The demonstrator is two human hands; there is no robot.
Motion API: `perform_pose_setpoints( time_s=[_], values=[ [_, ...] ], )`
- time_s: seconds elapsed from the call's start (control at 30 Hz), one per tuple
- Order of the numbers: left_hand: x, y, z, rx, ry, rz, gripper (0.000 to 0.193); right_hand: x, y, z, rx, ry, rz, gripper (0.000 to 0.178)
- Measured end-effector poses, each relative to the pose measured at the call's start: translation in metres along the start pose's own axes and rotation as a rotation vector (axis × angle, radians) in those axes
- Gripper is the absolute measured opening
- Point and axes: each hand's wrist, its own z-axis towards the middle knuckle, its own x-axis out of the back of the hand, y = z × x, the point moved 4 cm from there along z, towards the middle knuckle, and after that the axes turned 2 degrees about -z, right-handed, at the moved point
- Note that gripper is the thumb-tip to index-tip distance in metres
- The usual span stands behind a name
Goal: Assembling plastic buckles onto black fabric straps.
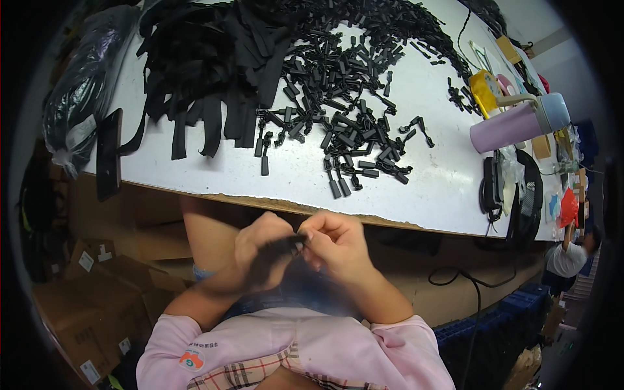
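Observation:
My left hand (265, 239) and my right hand (339, 246) are together above my lap, just short of the table's front edge. A blurred black fabric strip (273, 255) hangs from the closed fingers of my left hand. At the strip's end, my right thumb and forefinger pinch something small that the fingers mostly hide. On the table ahead lie many loose black zipper sliders with long pull tabs (348, 133). To their left is a heap of black fabric strips (195, 65), several ends pointing toward me.
A dark phone (109, 155) lies at the table's left edge, beside a plastic-wrapped black bundle (91, 84). A lilac bottle (507, 127) lies at the right, near a black bag (525, 195). Cardboard boxes (97, 305) stand lower left; another person (567, 260) is far right.

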Motion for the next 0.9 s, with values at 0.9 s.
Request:
perform_pose_setpoints(
  time_s=[0.9],
  values=[
    [-0.006,-0.014,0.002,0.884,-0.002,-0.952,0.026,0.004,-0.043,0.006,0.633,-0.160,-0.616,0.018]
  ],
)
